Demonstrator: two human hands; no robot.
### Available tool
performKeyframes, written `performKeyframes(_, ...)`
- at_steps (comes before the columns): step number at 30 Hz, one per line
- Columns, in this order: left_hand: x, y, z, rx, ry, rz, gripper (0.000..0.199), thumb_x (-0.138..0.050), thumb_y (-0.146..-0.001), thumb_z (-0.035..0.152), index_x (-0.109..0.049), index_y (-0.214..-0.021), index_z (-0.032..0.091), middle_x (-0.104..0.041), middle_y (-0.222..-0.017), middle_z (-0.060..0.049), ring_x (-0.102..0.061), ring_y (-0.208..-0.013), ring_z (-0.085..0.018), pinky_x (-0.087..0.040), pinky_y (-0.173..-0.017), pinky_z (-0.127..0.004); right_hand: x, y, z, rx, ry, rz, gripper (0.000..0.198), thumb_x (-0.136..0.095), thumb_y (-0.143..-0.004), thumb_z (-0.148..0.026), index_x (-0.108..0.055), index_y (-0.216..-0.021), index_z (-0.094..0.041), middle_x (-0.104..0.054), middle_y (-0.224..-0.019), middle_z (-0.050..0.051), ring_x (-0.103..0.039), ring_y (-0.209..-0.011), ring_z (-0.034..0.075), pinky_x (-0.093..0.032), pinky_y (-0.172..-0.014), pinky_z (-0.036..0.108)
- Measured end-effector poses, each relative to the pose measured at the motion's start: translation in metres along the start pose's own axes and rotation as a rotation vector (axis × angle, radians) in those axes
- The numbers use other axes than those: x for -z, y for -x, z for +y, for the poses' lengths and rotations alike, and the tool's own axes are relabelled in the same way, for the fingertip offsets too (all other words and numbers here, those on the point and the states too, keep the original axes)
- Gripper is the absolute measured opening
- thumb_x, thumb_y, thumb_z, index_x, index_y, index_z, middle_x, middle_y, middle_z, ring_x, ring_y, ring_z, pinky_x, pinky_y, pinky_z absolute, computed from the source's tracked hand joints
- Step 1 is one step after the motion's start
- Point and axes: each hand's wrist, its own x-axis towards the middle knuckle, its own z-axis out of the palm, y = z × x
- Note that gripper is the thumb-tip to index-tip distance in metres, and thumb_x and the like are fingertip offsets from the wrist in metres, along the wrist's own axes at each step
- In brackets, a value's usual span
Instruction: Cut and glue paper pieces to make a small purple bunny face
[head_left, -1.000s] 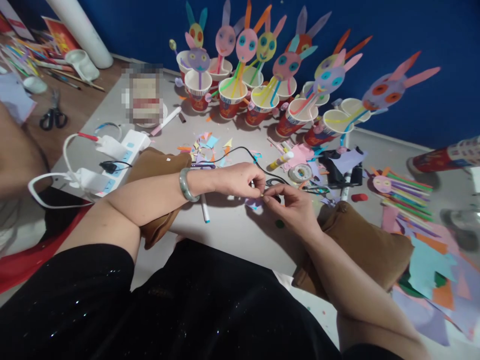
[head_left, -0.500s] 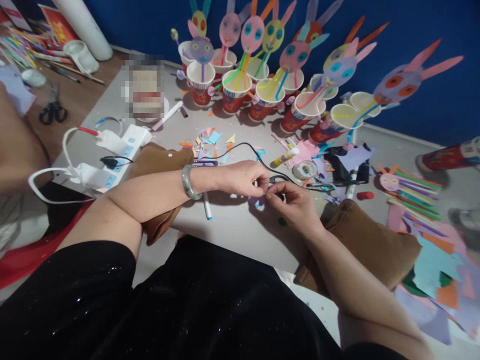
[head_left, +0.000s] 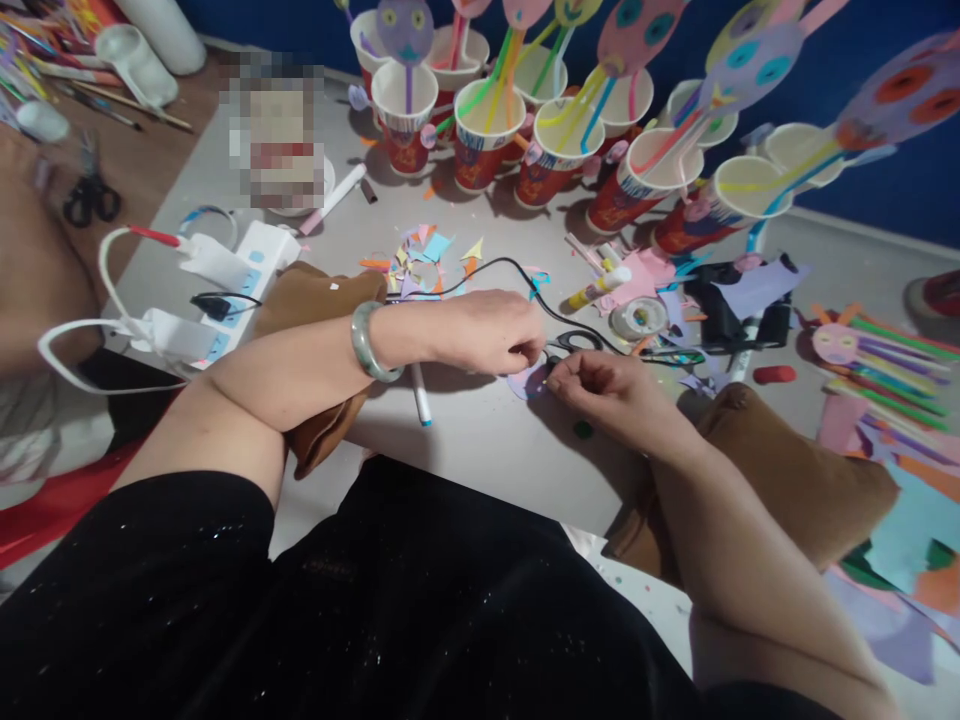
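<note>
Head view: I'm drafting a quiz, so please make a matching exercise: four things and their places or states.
1. Bangle
2. Power strip
3. Purple paper piece
4. Paper cups

A. In front of the blue wall
B. Between the left hand and right hand
C. Around the left wrist
D. With white plugs in it

Pairs: 1-C; 2-D; 3-B; 4-A

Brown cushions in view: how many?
2: one brown cushion partly covered by the left forearm, another cushion partly covered by the right forearm. More could be hidden from view.
</note>
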Motion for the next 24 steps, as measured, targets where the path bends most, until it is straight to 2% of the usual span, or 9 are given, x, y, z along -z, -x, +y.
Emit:
performKeyframes(3,0.002,0.006,0.004,-0.075,-0.1,-0.17,0.025,-0.056,-0.085,0.016,-0.078,-0.094,0.022,-0.071,-0.077,-0.003,-0.058,-0.072,-0.016,-0.035,-0.069,-0.031,0.0,0.0,0.002,-0.052,0.009,-0.101,0.029,-0.07,-0.084,-0.047,-0.062,-0.074,-0.021,-0.051,-0.055,-0.004,-0.042,-0.049,0.009,-0.033,-0.046,0.025)
performKeyframes(6,0.0,0.011,0.008,-0.135,-0.203,-0.27,0.026,-0.055,-0.085,0.012,-0.075,-0.099,0.022,-0.072,-0.086,-0.003,-0.058,-0.075,-0.016,-0.034,-0.066,-0.03,-0.002,0.001,0.001,-0.082,0.042,-0.132,0.033,-0.067,-0.087,-0.049,-0.059,-0.071,-0.021,-0.048,-0.052,-0.006,-0.04,-0.047,0.008,-0.031,-0.048,0.024)
performKeyframes(13,-0.011,0.022,0.012,-0.17,-0.286,-0.191,0.026,-0.054,-0.085,0.007,-0.07,-0.103,0.015,-0.067,-0.118,-0.012,-0.058,-0.084,-0.019,-0.039,-0.074,-0.033,-0.004,0.0,0.002,-0.077,0.089,-0.084,0.032,-0.065,-0.087,-0.05,-0.063,-0.077,-0.019,-0.049,-0.053,-0.005,-0.04,-0.047,0.008,-0.031,-0.047,0.024)
performKeyframes(17,-0.013,0.027,0.022,-0.155,-0.33,-0.273,0.026,-0.054,-0.084,0.008,-0.07,-0.103,0.014,-0.065,-0.125,-0.014,-0.058,-0.096,-0.023,-0.039,-0.083,-0.036,-0.002,0.0,0.005,-0.103,0.083,-0.072,0.033,-0.066,-0.086,-0.051,-0.063,-0.078,-0.019,-0.051,-0.055,-0.004,-0.041,-0.047,0.009,-0.032,-0.045,0.024)
performKeyframes(20,-0.014,0.028,0.029,-0.11,-0.318,-0.286,0.027,-0.053,-0.084,0.008,-0.071,-0.103,0.015,-0.063,-0.13,-0.014,-0.057,-0.099,-0.024,-0.038,-0.085,-0.037,0.0,0.0,0.008,-0.106,0.085,-0.074,0.037,-0.066,-0.085,-0.056,-0.064,-0.078,-0.019,-0.054,-0.059,-0.001,-0.042,-0.048,0.01,-0.033,-0.045,0.024)
performKeyframes(24,-0.02,0.028,0.029,-0.095,-0.339,-0.295,0.03,-0.047,-0.088,0.011,-0.072,-0.104,0.016,-0.06,-0.136,-0.015,-0.057,-0.096,-0.025,-0.037,-0.081,-0.038,0.002,-0.003,0.007,-0.084,0.119,-0.084,0.049,-0.064,-0.082,-0.068,-0.065,-0.076,-0.019,-0.055,-0.061,0.002,-0.042,-0.051,0.012,-0.035,-0.046,0.026)
